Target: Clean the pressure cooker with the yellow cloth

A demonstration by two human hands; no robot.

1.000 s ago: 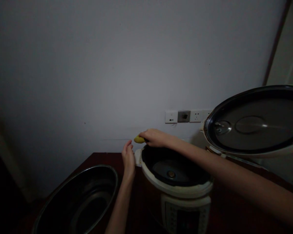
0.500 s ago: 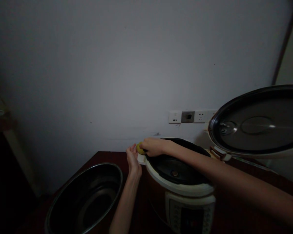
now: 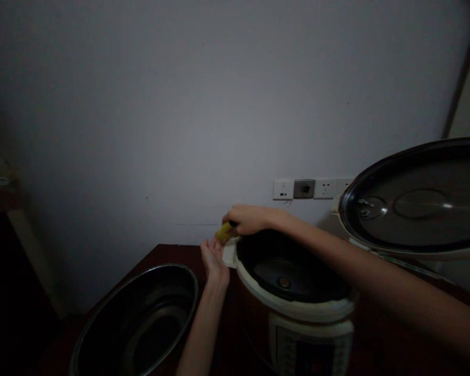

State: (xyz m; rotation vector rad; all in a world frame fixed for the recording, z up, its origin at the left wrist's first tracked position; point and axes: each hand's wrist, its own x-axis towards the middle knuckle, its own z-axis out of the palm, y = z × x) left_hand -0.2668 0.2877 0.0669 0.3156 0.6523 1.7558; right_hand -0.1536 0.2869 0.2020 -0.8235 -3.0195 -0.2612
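Home kitchen: open rice cooker (image 3: 293, 308)

The right hand (image 3: 250, 219) grips a small yellow object (image 3: 225, 232) (too dim to say what) above the rim of an electric cooker (image 3: 293, 308), whose lid (image 3: 411, 201) stands open. The left hand (image 3: 214, 261) lies open just beneath, near a steel basin (image 3: 160, 267) on a dark table (image 3: 168, 256).

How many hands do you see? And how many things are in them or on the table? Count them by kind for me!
Hands: 2 (left hand, right hand)
Yellow sponge: 1
Rice cooker: 1
Steel basin: 1
Total: 5
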